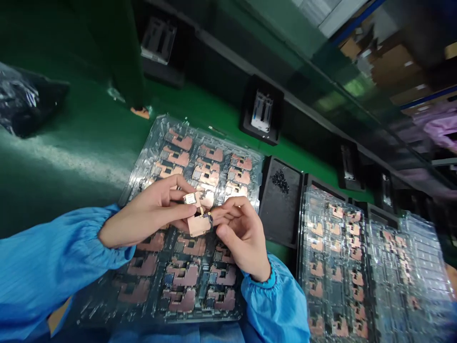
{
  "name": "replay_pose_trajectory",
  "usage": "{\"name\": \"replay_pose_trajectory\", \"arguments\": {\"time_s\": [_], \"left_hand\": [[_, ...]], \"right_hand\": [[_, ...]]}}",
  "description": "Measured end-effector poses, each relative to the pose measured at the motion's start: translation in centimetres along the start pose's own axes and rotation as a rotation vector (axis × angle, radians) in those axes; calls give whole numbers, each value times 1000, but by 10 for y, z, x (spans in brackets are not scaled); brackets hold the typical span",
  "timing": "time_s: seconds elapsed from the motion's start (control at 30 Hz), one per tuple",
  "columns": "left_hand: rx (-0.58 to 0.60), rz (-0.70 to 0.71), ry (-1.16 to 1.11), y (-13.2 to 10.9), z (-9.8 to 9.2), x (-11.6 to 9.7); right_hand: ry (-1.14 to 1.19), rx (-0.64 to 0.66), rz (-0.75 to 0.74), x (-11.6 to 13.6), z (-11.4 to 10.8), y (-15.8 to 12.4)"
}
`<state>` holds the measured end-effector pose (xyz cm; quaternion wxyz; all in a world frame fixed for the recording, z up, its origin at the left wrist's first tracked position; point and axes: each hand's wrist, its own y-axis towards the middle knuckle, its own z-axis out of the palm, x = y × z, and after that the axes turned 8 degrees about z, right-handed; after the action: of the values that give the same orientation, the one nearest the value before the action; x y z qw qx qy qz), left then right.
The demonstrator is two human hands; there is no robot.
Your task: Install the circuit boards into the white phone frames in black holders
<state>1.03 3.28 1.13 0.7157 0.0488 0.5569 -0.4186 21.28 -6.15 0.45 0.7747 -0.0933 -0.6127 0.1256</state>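
1. A crumpled black plastic bag (24, 102) lies at the left edge of the green tabletop (71, 152).
2. The left hand (143, 214), in a blue sleeve, has a narrow grip: thumb and fingertips pinch the pale square end of a small copper-coloured flat part (198, 225).
3. That part is held in the air between both hands, above the middle of a clear plastic tray (137, 176) filled with rows of similar copper-coloured pieces.
4. The right hand (243, 236) closes its grip on the part's copper plate from the right side.
5. Just right of the clear tray sits a shallow black tray (278, 219) holding a cluster of tiny black pieces (281, 181).
6. Near the right edge lie further clear trays (303, 238) of copper pieces.
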Motion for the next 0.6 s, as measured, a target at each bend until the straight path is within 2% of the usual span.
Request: {"name": "replay_pose_trajectory", "arguments": {"time_s": [0.1, 0.2, 0.27, 0.33, 0.4, 0.5, 0.6], "left_hand": [[-85, -88, -261, 12, 25, -10], [-18, -45, -263, 24, 65, -22], [95, 73, -4, 38, 89, -28], [192, 211, 380, 62, 103, -36], [209, 321, 697, 98, 104, -47], [61, 437, 997, 166, 87, -68], [-27, 450, 1312, 221, 67, -83]], "right_hand": [[-26, -122, -232, 0, -3, 4], [0, -345, -407, 1, -9, 7], [68, -485, -479, 4, -18, 7], [151, -596, -524, 10, -30, 6], [255, -677, -550, 17, -46, 5], [447, -755, -526, 25, -72, 5], [622, -733, -436, 24, -93, 7]]}}
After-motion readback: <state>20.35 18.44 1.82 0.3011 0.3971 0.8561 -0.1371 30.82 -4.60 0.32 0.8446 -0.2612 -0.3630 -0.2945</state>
